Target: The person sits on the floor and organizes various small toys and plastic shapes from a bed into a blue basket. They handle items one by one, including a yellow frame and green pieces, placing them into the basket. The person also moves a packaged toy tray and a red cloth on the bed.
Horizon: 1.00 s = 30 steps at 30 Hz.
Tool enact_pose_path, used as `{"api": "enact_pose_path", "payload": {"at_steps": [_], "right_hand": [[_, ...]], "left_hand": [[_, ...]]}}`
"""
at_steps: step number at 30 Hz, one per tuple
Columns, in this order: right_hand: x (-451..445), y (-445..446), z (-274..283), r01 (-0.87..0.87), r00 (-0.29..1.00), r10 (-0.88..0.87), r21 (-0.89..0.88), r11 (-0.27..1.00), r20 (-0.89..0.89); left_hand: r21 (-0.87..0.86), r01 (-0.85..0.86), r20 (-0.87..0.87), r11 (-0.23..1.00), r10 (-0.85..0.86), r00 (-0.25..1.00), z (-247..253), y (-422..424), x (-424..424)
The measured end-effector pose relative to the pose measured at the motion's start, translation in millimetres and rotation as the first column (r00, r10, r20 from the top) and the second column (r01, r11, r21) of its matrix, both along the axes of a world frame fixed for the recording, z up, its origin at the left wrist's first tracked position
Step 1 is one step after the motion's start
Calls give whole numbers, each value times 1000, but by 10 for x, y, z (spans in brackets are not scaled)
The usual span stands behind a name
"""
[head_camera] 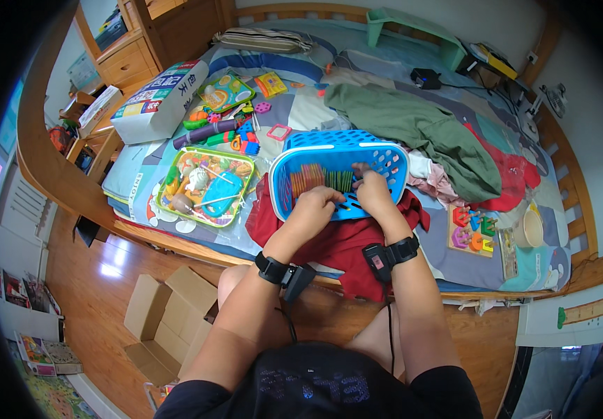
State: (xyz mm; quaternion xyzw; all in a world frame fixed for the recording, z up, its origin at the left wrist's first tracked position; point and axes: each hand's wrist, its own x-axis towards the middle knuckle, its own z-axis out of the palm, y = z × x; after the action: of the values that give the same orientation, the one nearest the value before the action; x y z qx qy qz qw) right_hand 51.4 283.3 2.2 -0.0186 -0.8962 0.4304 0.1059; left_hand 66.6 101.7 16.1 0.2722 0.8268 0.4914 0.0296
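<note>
A blue perforated plastic basket (333, 140) with a white rim lies on a dark red cloth (333, 241) on the bed. Inside it a row of thin colourful cards or small books (314, 178) stands on edge. My left hand (314, 209) reaches over the basket's near rim, its fingers beside the row; whether it grips anything cannot be told. My right hand (372, 191) is inside the basket at the right end of the row, fingertips close to the green-edged pieces. Its grip is partly hidden. Black straps with small devices circle both wrists.
Left of the basket lies a green-rimmed tray (252, 180) of toys, with building blocks (220, 138) and a large box (149, 115) behind. At right are a green garment (411, 120), a peg puzzle (464, 243) and a cup (529, 230). An open cardboard box (176, 314) sits on the floor.
</note>
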Motion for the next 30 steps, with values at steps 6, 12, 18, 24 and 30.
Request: {"api": "enact_pose_path", "payload": {"at_steps": [6,12,18,24,30], "right_hand": [[514,339,128,-164,973,55,-503,849,-224],[1044,786,128,33,974,-156,-575,818,-166],[1268,637,-306,76,964,-143,-285,955,-223],[1482,333,-345,47,899,52,213,976,-435],[1569,774,-239,239,915,-289,-201,950,-280]], "left_hand": [[50,7,46,999,-9,999,15,87,68],[122,-13,90,992,2,996,-11,39,114],[100,1,99,995,-11,995,-87,61,234],[66,45,120,997,-53,991,2,63,382],[70,81,105,994,-88,991,-16,112,413]]}}
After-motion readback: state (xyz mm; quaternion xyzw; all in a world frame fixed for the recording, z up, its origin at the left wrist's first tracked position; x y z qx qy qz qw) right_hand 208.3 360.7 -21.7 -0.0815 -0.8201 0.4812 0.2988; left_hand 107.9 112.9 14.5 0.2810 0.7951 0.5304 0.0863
